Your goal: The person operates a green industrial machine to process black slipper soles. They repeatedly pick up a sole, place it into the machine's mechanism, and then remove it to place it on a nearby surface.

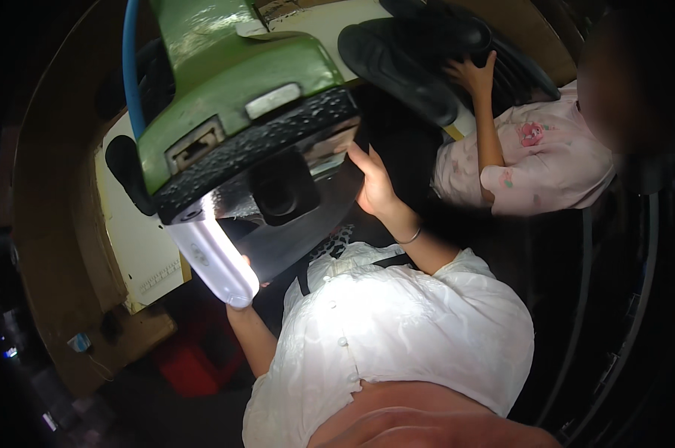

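The person's right hand (376, 188) has its grip closed on the right edge of a smooth, curved, dark-grey piece (289, 243) near the frame's centre; the left hand's (248, 307) grip, mostly behind a long white rounded lamp (212, 257), I cannot tell. Above looms a glossy green machine head (240, 86); upper right, a co-worker's hand (472, 75) touches black shoe-shaped pieces (397, 63).

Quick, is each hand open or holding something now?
Left hand: mostly hidden behind the glowing white oblong lamp; its grip cannot be told.
Right hand: thumb extended, fingers partly hidden beside the smooth dark-grey sheet; hold cannot be told.
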Action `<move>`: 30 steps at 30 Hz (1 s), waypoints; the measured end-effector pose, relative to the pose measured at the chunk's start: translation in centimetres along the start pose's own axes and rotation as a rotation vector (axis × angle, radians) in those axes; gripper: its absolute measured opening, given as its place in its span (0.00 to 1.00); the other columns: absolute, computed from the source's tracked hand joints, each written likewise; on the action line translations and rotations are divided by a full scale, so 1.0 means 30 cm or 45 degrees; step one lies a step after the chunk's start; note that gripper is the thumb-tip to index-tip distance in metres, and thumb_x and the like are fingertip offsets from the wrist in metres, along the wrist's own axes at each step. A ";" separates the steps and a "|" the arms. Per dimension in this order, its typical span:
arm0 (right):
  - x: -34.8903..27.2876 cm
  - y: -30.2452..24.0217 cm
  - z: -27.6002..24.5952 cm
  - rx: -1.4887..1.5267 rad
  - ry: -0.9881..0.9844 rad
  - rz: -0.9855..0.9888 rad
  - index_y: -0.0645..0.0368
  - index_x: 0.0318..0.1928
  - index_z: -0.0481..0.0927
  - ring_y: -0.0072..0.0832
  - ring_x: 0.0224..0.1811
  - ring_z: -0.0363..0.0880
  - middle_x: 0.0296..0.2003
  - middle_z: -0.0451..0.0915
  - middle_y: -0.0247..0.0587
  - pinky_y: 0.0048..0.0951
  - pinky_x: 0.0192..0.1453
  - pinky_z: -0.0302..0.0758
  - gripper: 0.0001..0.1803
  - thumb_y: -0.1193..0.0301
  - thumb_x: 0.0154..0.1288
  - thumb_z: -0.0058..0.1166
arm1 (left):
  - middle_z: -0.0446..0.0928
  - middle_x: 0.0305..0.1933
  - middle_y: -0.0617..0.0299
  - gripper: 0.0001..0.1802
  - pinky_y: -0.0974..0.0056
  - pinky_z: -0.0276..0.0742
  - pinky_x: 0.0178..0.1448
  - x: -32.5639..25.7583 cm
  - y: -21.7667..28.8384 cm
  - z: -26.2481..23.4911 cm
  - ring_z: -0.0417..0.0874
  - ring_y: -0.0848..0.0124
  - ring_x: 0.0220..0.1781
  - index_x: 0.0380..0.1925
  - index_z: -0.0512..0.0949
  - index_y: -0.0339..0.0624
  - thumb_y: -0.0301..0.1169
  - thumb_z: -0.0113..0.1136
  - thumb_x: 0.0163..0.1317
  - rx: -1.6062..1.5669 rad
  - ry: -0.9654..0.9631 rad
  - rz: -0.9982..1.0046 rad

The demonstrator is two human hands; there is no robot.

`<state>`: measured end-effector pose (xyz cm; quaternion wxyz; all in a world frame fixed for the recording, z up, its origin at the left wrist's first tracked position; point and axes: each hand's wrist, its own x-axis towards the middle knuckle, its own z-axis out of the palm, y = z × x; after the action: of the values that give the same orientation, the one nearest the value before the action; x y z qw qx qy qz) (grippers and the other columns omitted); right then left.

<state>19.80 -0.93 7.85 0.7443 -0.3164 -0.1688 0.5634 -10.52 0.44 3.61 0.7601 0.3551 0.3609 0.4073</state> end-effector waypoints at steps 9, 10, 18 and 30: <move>0.010 -0.044 -0.037 -0.338 -0.065 -0.150 0.65 0.60 0.57 0.23 0.46 0.71 0.46 0.71 0.39 0.24 0.47 0.71 0.29 0.67 0.62 0.52 | 0.75 0.25 0.64 0.15 0.73 0.71 0.33 0.054 0.009 0.141 0.74 0.79 0.27 0.41 0.74 0.33 0.27 0.60 0.54 0.981 -0.459 -0.207; -0.008 -0.021 -0.030 -0.497 -0.059 -0.123 0.64 0.63 0.45 0.26 0.49 0.69 0.50 0.67 0.43 0.25 0.50 0.69 0.38 0.67 0.61 0.53 | 0.77 0.27 0.60 0.16 0.72 0.71 0.35 0.068 -0.016 0.179 0.76 0.78 0.29 0.42 0.74 0.33 0.27 0.61 0.53 1.050 -0.407 -0.207; -0.057 0.092 -0.213 -1.548 0.078 -0.442 0.65 0.66 0.36 0.44 0.61 0.60 0.57 0.58 0.62 0.39 0.63 0.59 0.60 0.65 0.40 0.67 | 0.75 0.43 0.51 0.36 0.64 0.75 0.41 0.109 -0.164 0.350 0.79 0.64 0.36 0.56 0.65 0.40 0.37 0.67 0.47 1.350 -0.468 0.193; 0.169 -0.187 -0.356 -2.321 0.512 -0.261 0.63 0.59 0.55 0.48 0.54 0.68 0.50 0.67 0.58 0.39 0.56 0.68 0.51 0.58 0.33 0.66 | 0.77 0.36 0.64 0.19 0.75 0.70 0.40 0.247 -0.323 0.271 0.75 0.80 0.35 0.49 0.71 0.37 0.31 0.58 0.58 0.704 -0.429 -0.121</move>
<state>31.96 -0.05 3.08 0.2705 -0.8525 -0.4401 0.0804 2.82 0.89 -2.42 0.7021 0.5932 0.3431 0.1937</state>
